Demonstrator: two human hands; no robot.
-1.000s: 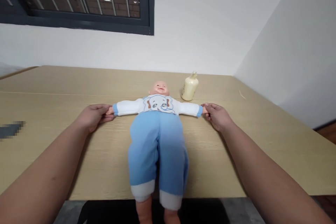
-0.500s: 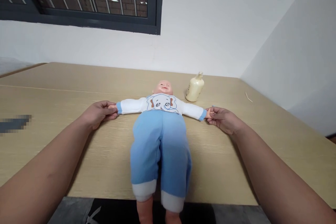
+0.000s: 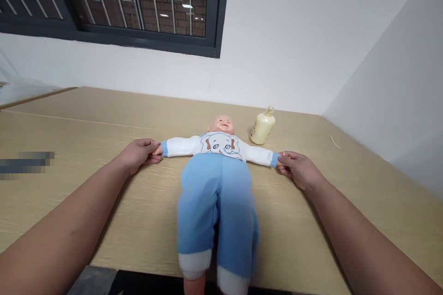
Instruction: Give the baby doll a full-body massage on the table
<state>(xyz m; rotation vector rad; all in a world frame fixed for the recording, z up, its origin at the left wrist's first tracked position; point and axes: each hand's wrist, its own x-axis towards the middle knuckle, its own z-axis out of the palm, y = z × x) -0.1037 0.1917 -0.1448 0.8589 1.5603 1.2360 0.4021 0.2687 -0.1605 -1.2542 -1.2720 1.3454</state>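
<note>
A baby doll [image 3: 216, 179] lies on its back on a light wooden table [image 3: 104, 138], head away from me, legs hanging over the near edge. It wears blue trousers and a white top with an elephant print. Both its arms are stretched straight out sideways. My left hand [image 3: 140, 155] pinches the doll's small hand at the left sleeve end. My right hand [image 3: 297, 169] pinches the doll's other hand at the right sleeve end.
A cream-coloured bottle [image 3: 263, 126] stands on the table just right of the doll's head. A thin stick [image 3: 335, 142] lies near the right wall. White walls meet at the back right, with a barred window [image 3: 138, 0] above left. A blurred patch [image 3: 24, 165] sits at the far left.
My head has shifted, so the scene sits lower and further right in view. Both hands still hold the doll's hands, its arms staying outstretched.
</note>
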